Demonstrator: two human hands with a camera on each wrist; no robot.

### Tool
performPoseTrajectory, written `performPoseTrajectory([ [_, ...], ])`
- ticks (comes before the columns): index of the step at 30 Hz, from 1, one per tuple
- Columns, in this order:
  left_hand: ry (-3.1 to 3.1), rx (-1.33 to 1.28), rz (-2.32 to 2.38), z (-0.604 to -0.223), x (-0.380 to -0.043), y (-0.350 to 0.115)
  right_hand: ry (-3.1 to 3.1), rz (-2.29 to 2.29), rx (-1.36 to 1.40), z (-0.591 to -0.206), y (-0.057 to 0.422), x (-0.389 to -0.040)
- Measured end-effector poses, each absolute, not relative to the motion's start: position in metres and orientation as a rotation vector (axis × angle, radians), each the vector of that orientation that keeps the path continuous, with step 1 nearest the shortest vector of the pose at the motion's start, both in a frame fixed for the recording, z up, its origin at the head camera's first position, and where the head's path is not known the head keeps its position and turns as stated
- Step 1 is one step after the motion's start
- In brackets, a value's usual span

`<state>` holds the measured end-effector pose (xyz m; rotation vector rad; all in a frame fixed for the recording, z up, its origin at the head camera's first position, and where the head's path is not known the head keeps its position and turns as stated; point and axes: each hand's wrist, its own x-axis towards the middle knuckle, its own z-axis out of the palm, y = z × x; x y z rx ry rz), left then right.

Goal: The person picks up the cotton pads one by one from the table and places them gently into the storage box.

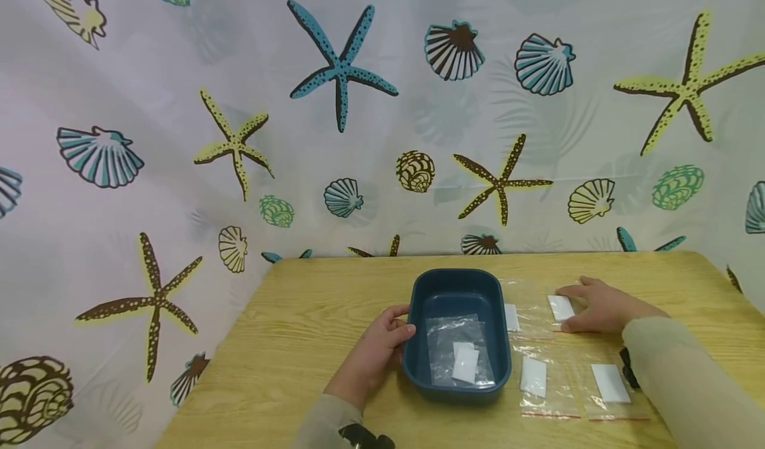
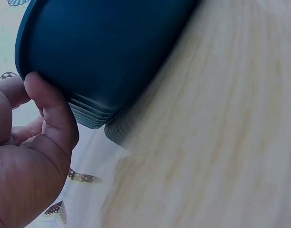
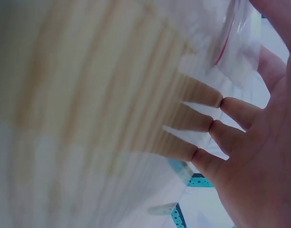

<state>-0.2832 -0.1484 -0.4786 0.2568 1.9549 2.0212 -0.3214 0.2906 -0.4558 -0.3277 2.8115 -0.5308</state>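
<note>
A dark blue plastic bin (image 1: 505,343) stands on the table, its left side gripped by my left hand (image 1: 376,346), with the thumb at the rim. In the left wrist view, thumb and fingers (image 2: 50,107) close on the bin's edge. Inside it lie clear plastic bags (image 1: 442,349) with white rectangles (image 1: 465,364) on them. To the right, my right hand (image 1: 600,308) spreads over a clear zip bag with a white rectangle (image 1: 560,308). Its fingertips rest on the table in the right wrist view, beside the bag's red seal line (image 3: 225,45).
More clear zip bags lie right of the bin: one at the back (image 1: 528,326), two in front (image 1: 558,386) (image 1: 621,408), each with a white rectangle and red line. The wooden table (image 1: 323,303) meets a curtain (image 1: 388,117) printed with shells and starfish.
</note>
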Motion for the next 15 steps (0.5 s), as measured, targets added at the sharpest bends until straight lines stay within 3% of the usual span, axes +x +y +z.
performPoseTrajectory([
  [15,1.949,0.255,2.021,-0.4788,-0.2828,-0.1484,2.823,-0.596,-0.302,-0.4586,0.2914,-0.3232],
])
